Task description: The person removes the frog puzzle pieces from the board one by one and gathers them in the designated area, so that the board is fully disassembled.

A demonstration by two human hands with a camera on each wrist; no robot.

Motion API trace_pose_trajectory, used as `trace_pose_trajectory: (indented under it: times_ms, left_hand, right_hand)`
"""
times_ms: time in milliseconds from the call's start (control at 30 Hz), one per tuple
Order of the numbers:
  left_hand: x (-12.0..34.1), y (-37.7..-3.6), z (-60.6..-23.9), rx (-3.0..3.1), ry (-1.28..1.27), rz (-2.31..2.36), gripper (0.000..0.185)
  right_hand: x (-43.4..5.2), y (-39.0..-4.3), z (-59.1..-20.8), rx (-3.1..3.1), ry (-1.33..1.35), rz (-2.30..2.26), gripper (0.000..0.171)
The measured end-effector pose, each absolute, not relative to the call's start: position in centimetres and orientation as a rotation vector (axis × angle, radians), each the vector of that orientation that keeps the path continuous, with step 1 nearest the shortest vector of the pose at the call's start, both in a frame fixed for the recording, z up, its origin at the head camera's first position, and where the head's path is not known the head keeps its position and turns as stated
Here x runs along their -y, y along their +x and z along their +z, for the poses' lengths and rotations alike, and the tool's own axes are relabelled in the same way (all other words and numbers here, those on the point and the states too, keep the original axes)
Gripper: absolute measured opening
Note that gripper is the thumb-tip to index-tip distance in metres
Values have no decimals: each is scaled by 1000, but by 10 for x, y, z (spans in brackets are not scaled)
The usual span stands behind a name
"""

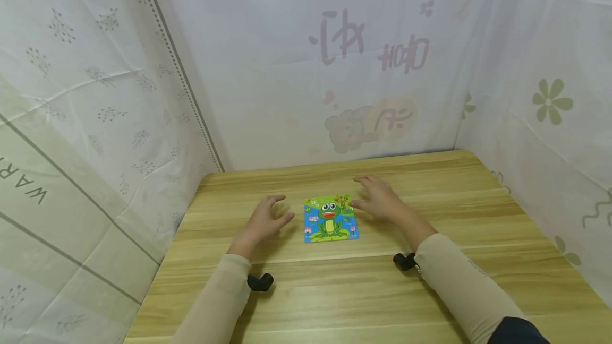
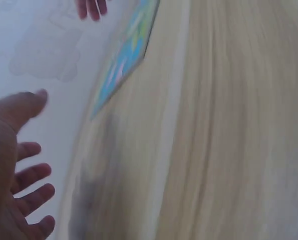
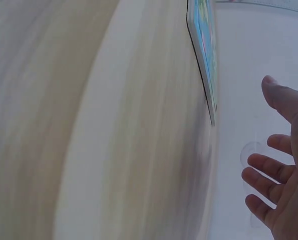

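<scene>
A square, flat picture board with a green frog (image 1: 330, 219) lies on the wooden table between the two hands. My left hand (image 1: 264, 222) hovers to the left of the board, fingers spread and nothing in it. On the other side, my right hand (image 1: 379, 199) is held near the board's upper right corner, with fingers apart and holding nothing. In the left wrist view the board (image 2: 123, 60) appears tilted at the top, apart from the thumb. The right wrist view shows the board's thin edge (image 3: 201, 55) beyond the right hand (image 3: 284, 165).
Light wood table (image 1: 334, 296) extends around the board. A pale printed cloth (image 1: 268, 68) hangs behind the table, and more cloth flanks it left and right. Each wrist carries a small black camera (image 1: 260, 282).
</scene>
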State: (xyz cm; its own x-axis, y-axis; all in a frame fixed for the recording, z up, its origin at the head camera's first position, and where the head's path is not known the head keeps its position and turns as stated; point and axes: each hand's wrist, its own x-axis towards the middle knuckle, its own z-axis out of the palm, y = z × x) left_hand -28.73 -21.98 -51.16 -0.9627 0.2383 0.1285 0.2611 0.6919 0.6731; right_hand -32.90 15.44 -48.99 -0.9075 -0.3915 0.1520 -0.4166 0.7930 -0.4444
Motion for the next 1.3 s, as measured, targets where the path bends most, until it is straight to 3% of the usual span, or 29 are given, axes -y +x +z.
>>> trace_pose_trajectory:
  times_ms: [867, 1300]
  left_hand:
    - [175, -282, -535, 2907, -375, -1026, 59]
    - [167, -283, -546, 2854, -337, -863, 48]
  right_hand:
    - [-91, -342, -499, 3030, 835, 780, 49]
    - [-63, -356, -505, 3115, 864, 823, 41]
